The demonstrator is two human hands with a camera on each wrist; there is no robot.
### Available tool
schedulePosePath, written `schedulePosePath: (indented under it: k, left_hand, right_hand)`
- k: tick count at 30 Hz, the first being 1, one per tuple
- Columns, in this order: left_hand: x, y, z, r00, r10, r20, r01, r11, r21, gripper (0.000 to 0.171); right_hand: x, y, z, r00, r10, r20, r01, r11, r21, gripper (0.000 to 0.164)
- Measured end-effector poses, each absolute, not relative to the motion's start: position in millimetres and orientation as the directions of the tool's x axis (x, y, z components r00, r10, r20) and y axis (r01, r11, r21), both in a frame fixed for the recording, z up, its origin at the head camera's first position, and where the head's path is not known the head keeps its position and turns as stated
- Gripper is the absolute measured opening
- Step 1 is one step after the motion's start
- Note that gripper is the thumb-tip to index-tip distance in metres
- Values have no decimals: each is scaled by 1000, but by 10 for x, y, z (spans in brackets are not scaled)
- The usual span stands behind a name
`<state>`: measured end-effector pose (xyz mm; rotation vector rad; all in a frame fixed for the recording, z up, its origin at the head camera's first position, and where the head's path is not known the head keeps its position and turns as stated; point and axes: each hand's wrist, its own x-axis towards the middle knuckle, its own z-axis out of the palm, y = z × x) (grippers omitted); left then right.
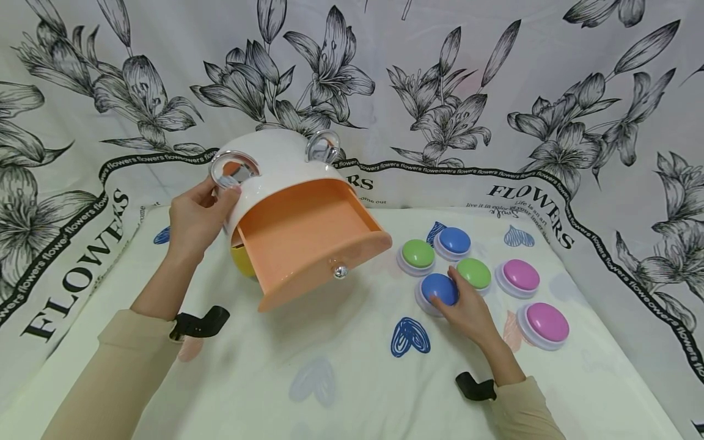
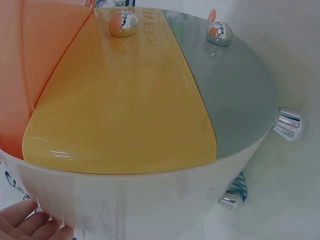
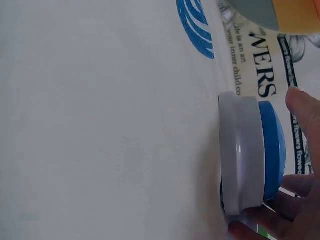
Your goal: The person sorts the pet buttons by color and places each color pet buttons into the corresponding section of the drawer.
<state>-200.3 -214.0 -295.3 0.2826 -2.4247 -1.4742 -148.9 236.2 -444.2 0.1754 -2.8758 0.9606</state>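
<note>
A white round-bodied drawer box (image 1: 269, 153) with chrome ring handles stands left of the middle, and its orange drawer (image 1: 308, 238) is pulled out, showing no contents. My left hand (image 1: 198, 217) grips the box's left side by one chrome ring (image 1: 235, 168). In the left wrist view, the yellow drawer (image 2: 120, 100) and grey-green drawer (image 2: 230, 95) are closed. My right hand (image 1: 469, 311) reaches around a blue push button (image 1: 440, 289) with a white base. In the right wrist view its lower fingers touch or nearly touch that base, while another fingertip (image 3: 296, 97) stays apart from the blue top.
Around the right hand lie more push buttons: a second blue one (image 1: 454, 240), two green ones (image 1: 418, 253) (image 1: 474, 273) and two pink ones (image 1: 521, 275) (image 1: 547, 322). A heart-printed cloth (image 1: 352, 379) covers the table. Behind it hangs a flower-printed cloth (image 1: 418, 55).
</note>
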Motion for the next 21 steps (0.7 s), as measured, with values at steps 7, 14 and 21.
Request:
schedulePosePath:
  k: [7,14,21]
  left_hand:
    - [-2004,-2132,-2958,-937,-316,151,-10,457,890,64]
    - [-2006,-2131,-2963,-937,-313,156,-1,447,894,63]
    - [-2017,-2138,-2963,-936,-321,146,-15,449,893,63]
  right_hand:
    - [-1483,2360,-4465,-993,-78,87,-114,806,-581,85]
    - [-1494,2363,-4482,-987,-113,113,-158,811,-563,85]
    - [-1503,2361,-4486,-985,-122,122,-169,815,-554,81]
